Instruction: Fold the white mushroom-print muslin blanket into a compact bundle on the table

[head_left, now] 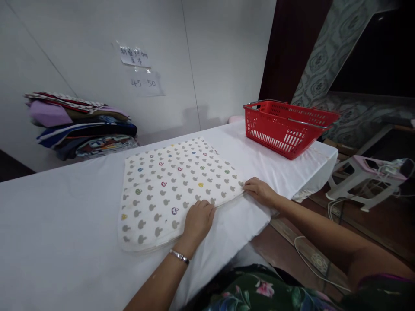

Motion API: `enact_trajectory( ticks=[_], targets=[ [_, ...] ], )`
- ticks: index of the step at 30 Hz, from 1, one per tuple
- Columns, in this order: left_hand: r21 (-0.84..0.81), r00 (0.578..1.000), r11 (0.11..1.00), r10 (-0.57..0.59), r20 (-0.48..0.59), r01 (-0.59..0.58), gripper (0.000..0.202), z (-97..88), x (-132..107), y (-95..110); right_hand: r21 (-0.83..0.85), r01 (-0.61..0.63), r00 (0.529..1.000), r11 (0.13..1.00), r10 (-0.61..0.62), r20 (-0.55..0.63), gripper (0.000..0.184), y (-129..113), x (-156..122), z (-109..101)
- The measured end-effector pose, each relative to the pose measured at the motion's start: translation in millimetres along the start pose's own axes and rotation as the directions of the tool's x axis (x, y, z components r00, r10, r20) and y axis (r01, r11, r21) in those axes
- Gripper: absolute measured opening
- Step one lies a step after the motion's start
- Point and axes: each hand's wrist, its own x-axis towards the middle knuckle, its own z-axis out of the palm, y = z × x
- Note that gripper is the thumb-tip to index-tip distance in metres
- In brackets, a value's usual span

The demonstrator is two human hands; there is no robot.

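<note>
A white cloth printed with grey and coloured mushrooms lies spread flat on the table, folded in layers along its near edge. My left hand, with a silver bracelet at the wrist, has its fingers curled over the middle of that near edge; its thumb is hidden. At the cloth's right near corner, my right hand pinches the edge between thumb and fingers.
A white-covered table carries a red plastic basket at its far right and a stack of folded fabrics at the far left. Handwritten paper signs hang on the wall. A stool with cables stands on the right.
</note>
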Motion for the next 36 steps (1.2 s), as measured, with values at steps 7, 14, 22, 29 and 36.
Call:
enact_trajectory(
  ticks=[7,14,22,29,36],
  targets=[
    [-0.002,0.999,1.0,-0.032,-0.017,0.032,0.029,1.8,2,0,-0.052,0.041,0.999,0.998,-0.039,0.035,0.025,-5,3,-2],
    [0.058,0.994,0.997,0.061,-0.091,-0.056,0.018,8.0,0,0,-0.065,0.088,0.996,0.994,-0.087,0.019,0.023,-3,5,4],
    [0.276,0.95,0.947,0.227,-0.212,-0.164,0.016,10.2,3,1,-0.234,0.071,0.996,0.97,-0.083,-0.04,0.024,-3,5,10],
    [0.314,0.96,0.934,0.231,-0.16,-0.172,0.014,13.3,0,2,-0.27,0.129,0.99,0.954,-0.111,0.082,0.025,-5,6,7],
    [0.326,0.95,0.935,0.221,-0.22,-0.142,0.015,6.9,7,-4,-0.334,0.122,0.991,0.935,-0.093,0.101,0.022,-2,19,6]
  ],
)
